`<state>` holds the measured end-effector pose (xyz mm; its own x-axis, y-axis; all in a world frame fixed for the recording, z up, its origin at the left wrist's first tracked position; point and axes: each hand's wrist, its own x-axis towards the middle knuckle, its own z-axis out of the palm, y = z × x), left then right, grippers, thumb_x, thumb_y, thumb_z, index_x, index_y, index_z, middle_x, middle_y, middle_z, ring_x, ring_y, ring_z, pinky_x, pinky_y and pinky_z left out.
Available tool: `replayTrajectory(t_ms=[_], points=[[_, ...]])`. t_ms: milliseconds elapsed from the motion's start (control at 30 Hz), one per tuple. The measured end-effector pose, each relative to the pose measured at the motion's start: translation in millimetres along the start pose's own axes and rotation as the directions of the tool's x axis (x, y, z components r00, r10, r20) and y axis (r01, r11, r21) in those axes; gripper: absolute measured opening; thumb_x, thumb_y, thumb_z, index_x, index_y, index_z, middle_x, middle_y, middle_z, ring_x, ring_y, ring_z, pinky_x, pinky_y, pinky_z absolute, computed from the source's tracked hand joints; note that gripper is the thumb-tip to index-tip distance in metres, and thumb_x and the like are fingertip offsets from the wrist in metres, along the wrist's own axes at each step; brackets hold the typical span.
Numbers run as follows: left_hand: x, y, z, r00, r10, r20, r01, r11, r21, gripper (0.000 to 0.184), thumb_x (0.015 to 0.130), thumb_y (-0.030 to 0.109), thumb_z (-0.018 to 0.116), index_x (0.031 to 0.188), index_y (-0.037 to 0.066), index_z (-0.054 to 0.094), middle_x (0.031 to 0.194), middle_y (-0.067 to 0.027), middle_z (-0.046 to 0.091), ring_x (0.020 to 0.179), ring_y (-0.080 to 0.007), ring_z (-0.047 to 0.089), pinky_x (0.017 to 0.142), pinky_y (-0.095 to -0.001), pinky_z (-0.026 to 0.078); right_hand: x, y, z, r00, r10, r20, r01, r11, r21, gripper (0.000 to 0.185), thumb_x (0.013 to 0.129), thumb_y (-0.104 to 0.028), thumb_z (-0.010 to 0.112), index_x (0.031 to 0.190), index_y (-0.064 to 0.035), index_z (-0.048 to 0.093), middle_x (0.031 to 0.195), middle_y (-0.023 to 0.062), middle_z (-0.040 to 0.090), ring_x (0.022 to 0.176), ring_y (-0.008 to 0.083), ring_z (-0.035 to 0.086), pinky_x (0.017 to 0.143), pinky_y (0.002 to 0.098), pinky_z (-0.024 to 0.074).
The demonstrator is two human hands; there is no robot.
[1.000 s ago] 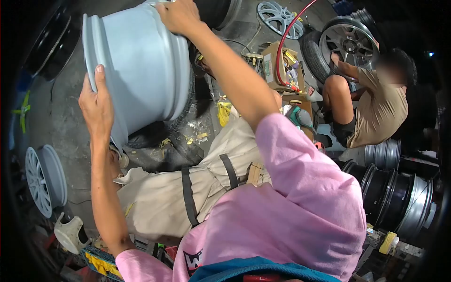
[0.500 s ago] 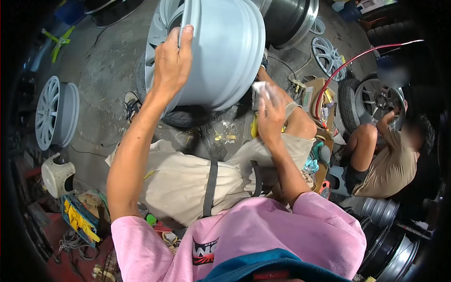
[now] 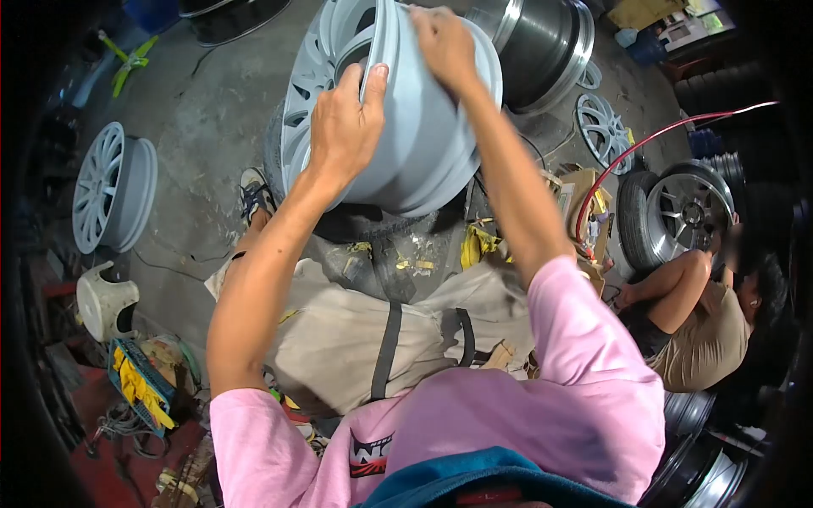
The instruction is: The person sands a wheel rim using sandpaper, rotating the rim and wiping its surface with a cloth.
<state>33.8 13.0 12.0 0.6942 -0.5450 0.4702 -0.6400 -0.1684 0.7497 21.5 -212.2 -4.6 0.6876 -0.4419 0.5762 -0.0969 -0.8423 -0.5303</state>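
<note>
A pale grey alloy wheel rim (image 3: 415, 144) stands on edge in front of me, tilted, with its spokes facing left and a dark tyre (image 3: 373, 223) beneath it. My left hand (image 3: 345, 127) is closed over the rim's near lip, thumb on the outer edge. Higher up, my right hand (image 3: 445, 46) presses bent fingers against the barrel close to that lip. It is slightly blurred, and the small folded whitish sheet seen in it earlier is mostly hidden under the fingers.
Another grey wheel (image 3: 110, 190) stands at left, near a white plastic stool (image 3: 106, 305). A black wheel (image 3: 546, 55) sits behind mine. To the right, a red hose (image 3: 631, 151) arches over a cardboard box (image 3: 580, 190); a person (image 3: 703, 322) sits by a tyred wheel (image 3: 682, 212).
My right hand has swung up and forward from above my knee onto the wheel's barrel. My left hand keeps its hold on the lip. The whole view has shifted slightly.
</note>
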Motion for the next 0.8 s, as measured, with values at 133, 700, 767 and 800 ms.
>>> replayTrajectory(t_ms=[133, 700, 767, 800], points=[[-6.3, -1.9, -2.4, 0.999, -0.024, 0.029, 0.026, 0.998, -0.059, 0.046, 0.109, 0.039, 0.050, 0.089, -0.002, 0.057, 0.068, -0.0322, 0.060, 0.069, -0.0541, 0.061, 0.061, -0.0572, 0.044, -143.0, -54.0, 2.8, 0.898, -0.371, -0.238, 0.336, 0.926, -0.174, 0.032, 0.099, -0.020, 0.064, 0.128, -0.0077, 0.074, 0.130, 0.0136, 0.071, 0.122, 0.0388, 0.064, 0.107, 0.0515, 0.0456], [-7.0, -3.5, 0.1, 0.997, 0.024, 0.069, -0.024, 1.000, -0.008, 0.042, 0.109, 0.036, 0.053, 0.097, -0.004, 0.059, 0.072, -0.0271, 0.061, 0.066, -0.0449, 0.061, 0.064, -0.0507, 0.047, -82.7, 59.9, -54.5, 0.976, -0.077, -0.202, 0.008, 0.947, -0.321, 0.032, 0.104, -0.023, 0.054, 0.123, -0.0105, 0.076, 0.134, 0.0276, 0.063, 0.123, 0.0455, 0.056, 0.105, 0.0518, 0.0448], [-7.4, 1.2, -2.0, 0.993, -0.020, 0.116, 0.015, 0.999, 0.046, 0.036, 0.108, 0.031, 0.055, 0.102, -0.004, 0.059, 0.084, -0.0299, 0.065, 0.079, -0.0506, 0.064, 0.074, -0.0532, 0.050, -149.4, 25.6, -75.2, 0.989, 0.052, -0.140, -0.077, 0.980, -0.183, 0.032, 0.104, -0.020, 0.056, 0.129, -0.0109, 0.074, 0.138, 0.0281, 0.060, 0.124, 0.0473, 0.054, 0.107, 0.0514, 0.0443], [-8.6, 0.7, -5.1, 0.992, -0.019, 0.124, 0.016, 0.999, 0.030, 0.036, 0.108, 0.031, 0.055, 0.102, -0.004, 0.059, 0.084, -0.0299, 0.065, 0.079, -0.0506, 0.064, 0.074, -0.0532, 0.050, -181.7, 4.2, -77.4, 0.986, 0.136, -0.094, -0.148, 0.979, -0.138, 0.032, 0.104, -0.019, 0.058, 0.131, -0.0112, 0.072, 0.140, 0.0274, 0.059, 0.124, 0.0475, 0.054, 0.107, 0.0511, 0.0440]])
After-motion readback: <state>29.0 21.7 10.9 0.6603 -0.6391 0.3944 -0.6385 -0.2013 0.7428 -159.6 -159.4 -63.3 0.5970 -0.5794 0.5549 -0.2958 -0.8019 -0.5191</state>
